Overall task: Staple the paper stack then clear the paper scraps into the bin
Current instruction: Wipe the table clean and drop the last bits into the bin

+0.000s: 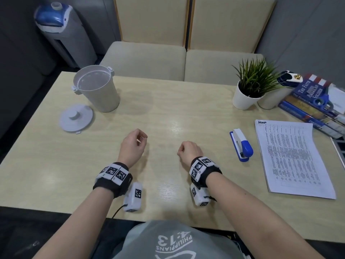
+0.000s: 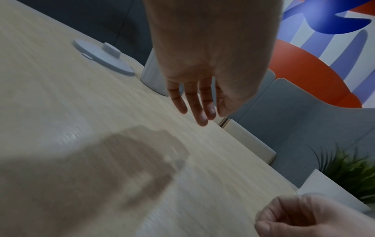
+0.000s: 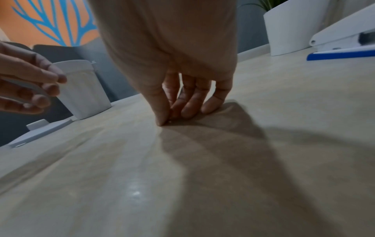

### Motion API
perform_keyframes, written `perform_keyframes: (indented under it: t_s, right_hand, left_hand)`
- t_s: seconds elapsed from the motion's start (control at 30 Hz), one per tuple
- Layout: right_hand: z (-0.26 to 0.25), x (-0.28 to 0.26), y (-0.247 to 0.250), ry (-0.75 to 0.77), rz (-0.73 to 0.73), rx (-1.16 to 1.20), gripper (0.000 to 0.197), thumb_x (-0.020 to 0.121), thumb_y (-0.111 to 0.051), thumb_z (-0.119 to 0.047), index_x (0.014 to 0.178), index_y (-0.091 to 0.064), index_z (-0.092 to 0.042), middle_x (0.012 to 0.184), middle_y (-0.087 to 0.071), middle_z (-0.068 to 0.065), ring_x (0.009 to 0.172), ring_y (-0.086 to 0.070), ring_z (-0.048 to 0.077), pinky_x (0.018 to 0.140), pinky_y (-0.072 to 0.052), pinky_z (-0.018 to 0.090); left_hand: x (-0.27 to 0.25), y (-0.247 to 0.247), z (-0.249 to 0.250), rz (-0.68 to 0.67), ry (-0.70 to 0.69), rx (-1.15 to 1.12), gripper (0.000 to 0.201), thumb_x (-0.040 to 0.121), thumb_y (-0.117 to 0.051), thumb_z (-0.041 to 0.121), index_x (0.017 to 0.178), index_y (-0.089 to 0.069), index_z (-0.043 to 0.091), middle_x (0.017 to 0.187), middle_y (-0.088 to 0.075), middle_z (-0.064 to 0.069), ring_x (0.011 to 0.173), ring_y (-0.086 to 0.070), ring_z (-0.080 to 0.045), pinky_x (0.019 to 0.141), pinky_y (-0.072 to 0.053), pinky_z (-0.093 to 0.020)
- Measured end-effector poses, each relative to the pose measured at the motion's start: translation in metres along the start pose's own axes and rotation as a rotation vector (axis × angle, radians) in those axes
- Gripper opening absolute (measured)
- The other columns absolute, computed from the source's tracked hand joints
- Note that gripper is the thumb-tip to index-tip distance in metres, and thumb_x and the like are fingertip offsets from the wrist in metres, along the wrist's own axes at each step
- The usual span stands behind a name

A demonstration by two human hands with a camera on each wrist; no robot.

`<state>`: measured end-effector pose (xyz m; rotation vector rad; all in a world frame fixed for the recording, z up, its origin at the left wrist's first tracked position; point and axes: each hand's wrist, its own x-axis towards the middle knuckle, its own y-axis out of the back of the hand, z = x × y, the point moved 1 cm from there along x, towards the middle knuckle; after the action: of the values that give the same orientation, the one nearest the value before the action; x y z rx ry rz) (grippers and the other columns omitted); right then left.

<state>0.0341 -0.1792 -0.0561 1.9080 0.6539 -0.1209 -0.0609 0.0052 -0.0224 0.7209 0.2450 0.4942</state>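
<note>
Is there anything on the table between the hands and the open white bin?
Nothing visible blocks the way. Bare table lies between the left hand, the right hand and the bin. Its lid lies off to the left, beside the bin.

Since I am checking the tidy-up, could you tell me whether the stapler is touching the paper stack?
Apart. The head view shows a bare strip of table between the stapler and the left edge of the paper stack.

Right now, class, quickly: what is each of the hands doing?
Left hand: fingers loosely curled above the table; it seems to hold a pale scrap, but that cannot be told.
Right hand: fingertips pinched together on the table; anything between them cannot be told.
</note>
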Motion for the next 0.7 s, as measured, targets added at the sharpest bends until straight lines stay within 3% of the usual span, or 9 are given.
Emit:
perform_keyframes:
  t_s: [0.23, 0.33, 0.43, 0.53, 0.63, 0.7]
  right_hand:
    - [-0.009, 0.002, -0.006, 0.010, -0.055, -0.193, 0.020, 0.088, -0.050, -0.004, 0.100, -0.065, -0.005, 0.108, -0.064, 0.013, 0.093, -0.060, 0.029, 0.073, -0.047, 0.035]
    - [-0.011, 0.002, -0.009, 0.011, -0.102, -0.228, 0.026, 0.087, -0.048, -0.001, 0.111, -0.057, -0.006, 0.115, -0.056, 0.012, 0.106, -0.055, 0.030, 0.081, -0.043, 0.035]
    - [-0.005, 0.004, -0.006, -0.004, -0.135, -0.154, 0.020, 0.088, -0.043, -0.005, 0.104, -0.056, -0.006, 0.106, -0.055, 0.012, 0.099, -0.056, 0.030, 0.080, -0.045, 0.037]
    - [0.008, 0.008, 0.002, -0.042, -0.106, 0.186, 0.017, 0.091, -0.036, -0.009, 0.082, -0.051, -0.009, 0.084, -0.054, 0.011, 0.074, -0.055, 0.024, 0.064, -0.046, 0.033]
    - [0.023, 0.007, 0.011, -0.234, -0.043, 0.925, 0.024, 0.095, -0.041, 0.000, 0.074, -0.049, -0.008, 0.069, -0.052, 0.010, 0.054, -0.053, 0.018, 0.046, -0.045, 0.023]
    - [0.033, 0.007, 0.021, -0.283, -0.016, 1.176, 0.023, 0.094, -0.045, 0.003, 0.074, -0.051, -0.005, 0.067, -0.054, 0.013, 0.053, -0.056, 0.020, 0.048, -0.052, 0.024]
  left_hand:
    - [-0.001, 0.002, -0.005, -0.004, 0.014, 0.023, 0.006, 0.088, -0.056, 0.012, 0.089, -0.062, 0.012, 0.087, -0.063, -0.002, 0.066, -0.055, -0.019, 0.069, -0.043, -0.030]
    - [0.000, 0.001, -0.006, -0.009, 0.016, 0.027, 0.006, 0.089, -0.055, 0.012, 0.090, -0.062, 0.013, 0.087, -0.063, -0.002, 0.065, -0.055, -0.018, 0.068, -0.041, -0.028]
    - [0.000, 0.002, -0.007, -0.018, 0.019, 0.030, 0.007, 0.089, -0.055, 0.012, 0.091, -0.062, 0.012, 0.087, -0.062, -0.002, 0.065, -0.054, -0.017, 0.068, -0.040, -0.028]
    - [0.001, 0.005, -0.008, -0.017, 0.026, 0.036, 0.007, 0.089, -0.055, 0.012, 0.091, -0.061, 0.013, 0.086, -0.061, -0.001, 0.066, -0.055, -0.018, 0.068, -0.042, -0.030]
    - [0.002, 0.006, -0.010, -0.025, 0.045, 0.041, 0.006, 0.089, -0.055, 0.013, 0.090, -0.061, 0.014, 0.087, -0.062, -0.001, 0.068, -0.057, -0.021, 0.071, -0.046, -0.033]
    - [0.002, 0.007, -0.010, -0.032, 0.046, 0.040, 0.006, 0.088, -0.056, 0.012, 0.090, -0.061, 0.014, 0.087, -0.063, -0.003, 0.069, -0.058, -0.022, 0.071, -0.047, -0.034]
